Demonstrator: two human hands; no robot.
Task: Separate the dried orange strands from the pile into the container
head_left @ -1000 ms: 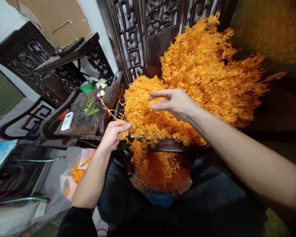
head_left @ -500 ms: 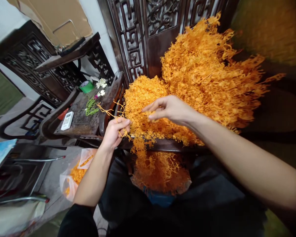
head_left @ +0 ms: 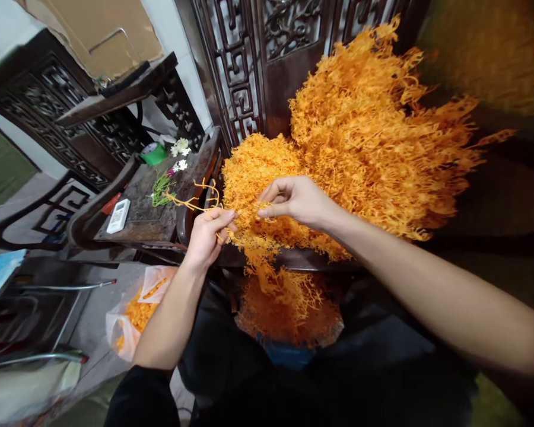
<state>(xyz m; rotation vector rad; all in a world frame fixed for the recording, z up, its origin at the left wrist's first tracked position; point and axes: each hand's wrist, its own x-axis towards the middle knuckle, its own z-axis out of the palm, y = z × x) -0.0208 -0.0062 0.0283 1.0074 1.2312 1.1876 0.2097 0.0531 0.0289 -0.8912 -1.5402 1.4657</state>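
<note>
My left hand (head_left: 207,234) is closed in a pinch on a thin, branching orange plastic sprig (head_left: 189,203), whose bare twigs stick out to the left past the fingers. A short distance to its right, my right hand (head_left: 305,201) has thumb and index finger pinched at a small orange piece, hard to make out against the heap behind. That lower heap of orange sprigs (head_left: 262,157) lies on a dark wooden bench (head_left: 300,259), just beyond both hands. A taller pile of the same sprigs (head_left: 378,142) rises to the right.
On a wooden side table (head_left: 146,228) at left are green tape (head_left: 153,154), white flowers (head_left: 180,147), green stems (head_left: 161,188) and a white remote (head_left: 118,216). A plastic bag (head_left: 115,329) with orange pieces sits on the floor. Loose orange strands (head_left: 289,293) hang over the bench edge.
My right hand has moved slightly left and down, its thumb and index finger closer together. My left hand still grips the sprig. More orange strands hang over the bench edge.
</note>
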